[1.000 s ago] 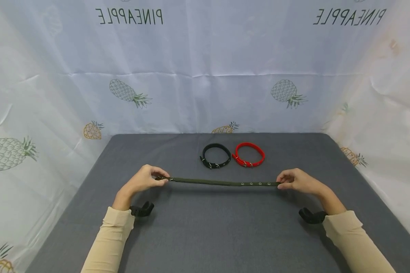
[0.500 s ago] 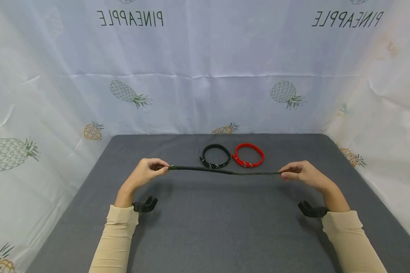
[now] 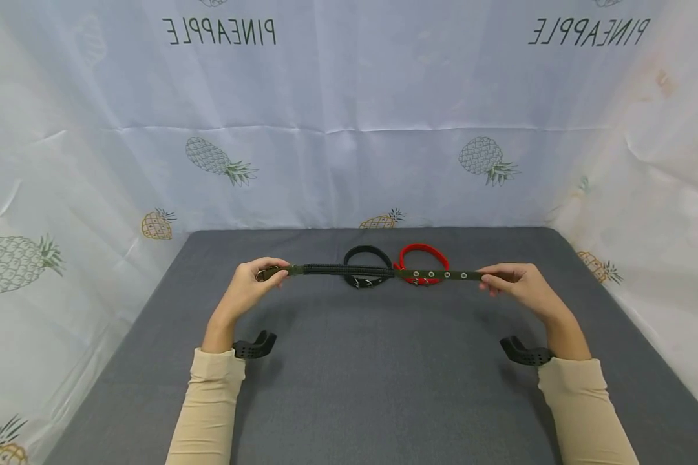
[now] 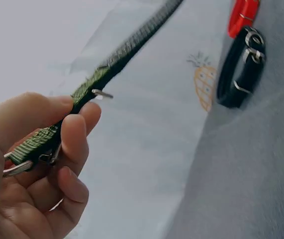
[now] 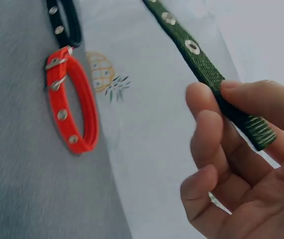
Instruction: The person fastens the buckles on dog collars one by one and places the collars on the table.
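Observation:
A dark green collar is stretched straight between both hands above the table. My left hand pinches its buckle end; in the left wrist view the metal buckle pokes out beside the palm. At the other end my right hand pinches the plain tip between thumb and fingers, close to a row of metal eyelets. Behind the strap, a buckled black collar and a buckled red collar lie side by side as loops, each partly covered by it in the head view.
A grey cloth-covered table spreads under the hands. White curtain with pineapple prints hangs behind it and at both sides. Each wrist wears a black camera mount.
Both hands have raised the green collar toward the far side of the table. It has turned, edge-on half a second ago, and its eyelets face the head camera again.

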{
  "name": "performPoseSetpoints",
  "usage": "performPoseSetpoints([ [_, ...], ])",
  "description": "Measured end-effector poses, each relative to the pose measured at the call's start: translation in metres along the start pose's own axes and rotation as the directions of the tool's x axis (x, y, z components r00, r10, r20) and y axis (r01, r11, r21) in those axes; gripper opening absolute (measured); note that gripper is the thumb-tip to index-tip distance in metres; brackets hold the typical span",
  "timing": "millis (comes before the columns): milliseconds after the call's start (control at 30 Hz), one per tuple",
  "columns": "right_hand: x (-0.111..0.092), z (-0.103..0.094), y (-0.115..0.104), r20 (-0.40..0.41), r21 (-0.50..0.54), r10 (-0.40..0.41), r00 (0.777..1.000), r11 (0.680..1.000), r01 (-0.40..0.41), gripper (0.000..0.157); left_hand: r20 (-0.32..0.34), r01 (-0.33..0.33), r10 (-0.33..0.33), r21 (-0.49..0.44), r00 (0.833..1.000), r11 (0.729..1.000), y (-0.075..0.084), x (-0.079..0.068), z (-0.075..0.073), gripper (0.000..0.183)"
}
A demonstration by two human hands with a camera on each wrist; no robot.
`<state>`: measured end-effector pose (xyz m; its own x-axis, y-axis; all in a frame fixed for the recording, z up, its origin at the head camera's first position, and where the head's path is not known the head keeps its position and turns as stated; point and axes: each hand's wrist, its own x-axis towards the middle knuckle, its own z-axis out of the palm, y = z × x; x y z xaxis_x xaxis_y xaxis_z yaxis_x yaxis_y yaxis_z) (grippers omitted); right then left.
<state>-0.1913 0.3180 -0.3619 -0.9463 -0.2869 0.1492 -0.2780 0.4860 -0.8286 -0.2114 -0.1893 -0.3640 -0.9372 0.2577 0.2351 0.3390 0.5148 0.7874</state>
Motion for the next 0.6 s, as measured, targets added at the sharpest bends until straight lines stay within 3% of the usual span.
performPoseSetpoints([
  [300, 0.008, 0.015, -0.017, -0.139, 0.014, -0.026, 0.99, 1.0, 0.028, 0.027, -0.085, -0.08, 0.075, -0.054, 0.994, 0.995, 0.018, 0.007, 0.01, 0.023],
  [600, 0.017, 0.031, -0.04, -0.124, 0.123, -0.087, 0.989, 0.987, 0.102, 0.02, -0.118, -0.155, 0.136, -0.172, 0.984, 0.973, 0.032, 0.012, 0.02, 0.025],
])
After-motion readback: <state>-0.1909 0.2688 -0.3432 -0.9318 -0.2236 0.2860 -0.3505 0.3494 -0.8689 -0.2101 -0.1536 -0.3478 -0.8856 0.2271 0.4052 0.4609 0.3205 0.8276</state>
